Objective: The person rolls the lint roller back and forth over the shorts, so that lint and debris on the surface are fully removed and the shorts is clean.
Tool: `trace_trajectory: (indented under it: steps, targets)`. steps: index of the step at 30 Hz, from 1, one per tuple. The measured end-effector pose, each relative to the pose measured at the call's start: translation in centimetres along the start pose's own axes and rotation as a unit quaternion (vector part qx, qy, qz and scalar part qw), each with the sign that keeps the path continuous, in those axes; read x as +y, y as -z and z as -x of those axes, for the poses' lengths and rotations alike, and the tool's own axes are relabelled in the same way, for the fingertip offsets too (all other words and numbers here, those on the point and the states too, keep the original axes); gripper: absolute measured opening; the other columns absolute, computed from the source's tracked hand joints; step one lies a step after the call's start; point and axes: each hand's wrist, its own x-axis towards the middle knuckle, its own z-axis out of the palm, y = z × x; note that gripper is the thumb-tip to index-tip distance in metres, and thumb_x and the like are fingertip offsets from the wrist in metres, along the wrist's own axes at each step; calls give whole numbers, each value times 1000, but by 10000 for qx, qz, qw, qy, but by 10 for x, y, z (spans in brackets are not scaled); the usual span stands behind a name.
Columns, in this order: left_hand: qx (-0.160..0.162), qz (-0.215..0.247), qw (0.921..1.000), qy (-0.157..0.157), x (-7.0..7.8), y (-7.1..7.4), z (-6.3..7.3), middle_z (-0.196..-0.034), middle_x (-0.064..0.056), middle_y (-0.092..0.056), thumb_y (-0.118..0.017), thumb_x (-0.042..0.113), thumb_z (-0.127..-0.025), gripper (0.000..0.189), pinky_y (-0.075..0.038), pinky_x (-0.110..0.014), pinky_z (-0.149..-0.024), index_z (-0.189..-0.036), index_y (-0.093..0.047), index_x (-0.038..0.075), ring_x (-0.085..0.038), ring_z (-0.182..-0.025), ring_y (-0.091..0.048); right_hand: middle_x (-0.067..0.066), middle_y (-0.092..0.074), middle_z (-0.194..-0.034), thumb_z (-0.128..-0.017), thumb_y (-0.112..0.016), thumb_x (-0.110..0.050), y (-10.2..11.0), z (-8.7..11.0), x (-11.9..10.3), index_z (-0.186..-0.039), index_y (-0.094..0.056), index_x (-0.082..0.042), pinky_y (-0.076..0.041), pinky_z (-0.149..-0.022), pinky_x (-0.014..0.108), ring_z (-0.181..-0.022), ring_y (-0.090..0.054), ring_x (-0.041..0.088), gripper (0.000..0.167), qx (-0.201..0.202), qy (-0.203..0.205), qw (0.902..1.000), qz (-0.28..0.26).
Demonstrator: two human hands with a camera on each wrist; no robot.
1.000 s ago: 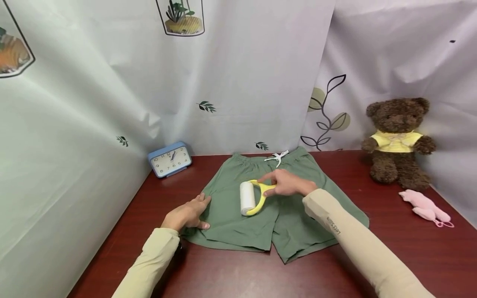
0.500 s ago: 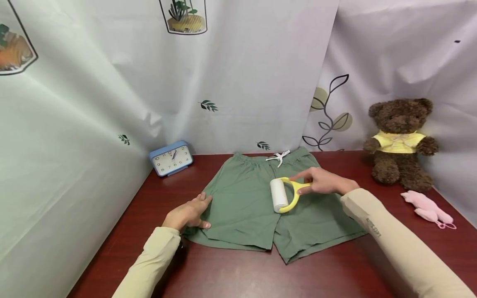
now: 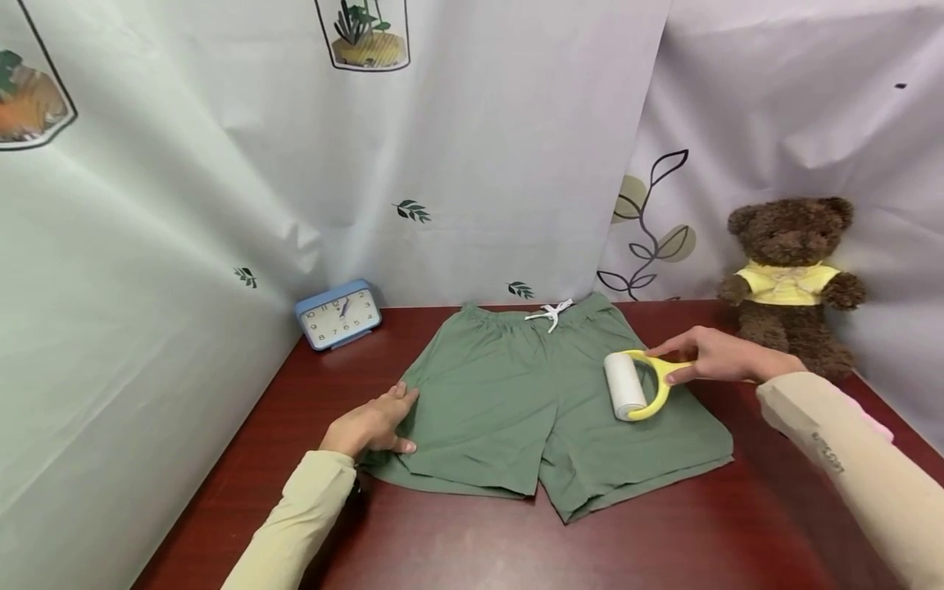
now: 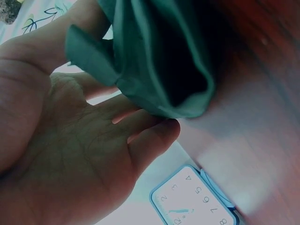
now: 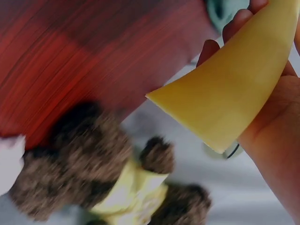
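Note:
Green shorts [image 3: 487, 401] with a white drawstring lie spread on the table, waistband towards the back wall. At the side of their left leg rests my left hand [image 3: 371, 422], fingers extended on the cloth. The left wrist view shows the bunched green fabric [image 4: 164, 70] against these fingers. My right hand [image 3: 719, 356] grips the yellow handle of a lint roller, whose white roll [image 3: 624, 387] lies on the right leg of the shorts. In the right wrist view the flared end of the handle [image 5: 225, 89] sticks out past the palm.
A blue alarm clock [image 3: 339, 315] stands at the back left of the dark red table [image 3: 457, 545]. A brown teddy bear [image 3: 785, 246] in a yellow shirt sits at the back right. The right sleeve mostly hides a pink plush [image 3: 878, 426]. Printed cloth walls enclose the table.
My right hand has moved the lint roller rightward across the shorts, from the left leg to the right leg. The left hand has stayed in place.

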Motion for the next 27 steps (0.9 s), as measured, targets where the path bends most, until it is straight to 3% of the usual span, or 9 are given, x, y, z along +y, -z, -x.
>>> trace_trajectory:
  steps: [3, 10, 14, 18, 21, 24, 27]
  targets:
    - [26, -21, 10000, -3, -1, 1, 0, -167, -28, -11, -75, 25, -89, 91, -28, -56, -123, -159, -23, -1, -42, -156, -15, 20, -66, -133, -85, -80, -37, 7, 10, 10, -134, -67, -12, -57, -82, 29, -118, -65, 35, 56, -41, -118, 9999, 66]
    - [90, 42, 9999, -110, -1, 0, 3, -167, -27, -13, -76, 26, -89, 91, -27, -56, -124, -158, -25, -1, -42, -156, -17, 19, -70, -127, -84, -80, -38, 17, 26, 23, -134, -66, -6, -52, -72, 21, -106, -68, 23, 61, -162, -411, 9990, 93]
    - [145, 80, 9997, -182, -3, -2, 5, -166, -27, -15, -76, 28, -88, 91, -27, -57, -123, -158, -26, 0, -43, -155, -19, 20, -70, -127, -82, -81, -41, 20, 33, 26, -132, -67, -7, -53, -73, 20, -113, -67, 35, 62, -170, -407, 9988, 213]
    - [157, 85, 9996, -212, -6, -4, 4, -167, -26, -15, -76, 29, -88, 91, -28, -57, -123, -158, -27, 1, -43, -155, -19, 16, -72, -124, -83, -81, -39, 24, 40, 30, -131, -68, -9, -51, -72, 20, -114, -67, 36, 58, -125, -438, 9983, 351]
    - [180, 115, 9995, -242, -8, -3, 4, -167, -26, -15, -77, 30, -88, 91, -27, -58, -123, -158, -27, 1, -43, -155, -19, 11, -74, -116, -83, -81, -38, 27, 45, 34, -131, -68, -9, -45, -68, 20, -96, -67, 19, 57, -105, -473, 9980, 411]
    - [181, 203, 9993, -240, -11, -3, 4, -167, -25, -15, -77, 33, -88, 91, -27, -59, -123, -159, -27, 3, -44, -155, -18, 4, -74, -108, -85, -80, -35, 29, 47, 37, -131, -68, -7, -39, -64, 21, -77, -54, 3, 55, -103, -487, 9979, 418]
    - [215, 196, 9992, -257, -13, -3, 6, -167, -24, -17, -77, 35, -88, 91, -28, -60, -122, -159, -29, 4, -45, -154, -20, -1, -71, -97, -85, -79, -32, 29, 50, 37, -132, -67, -6, -37, -61, 22, -65, -42, 0, 55, -84, -540, 9980, 305]
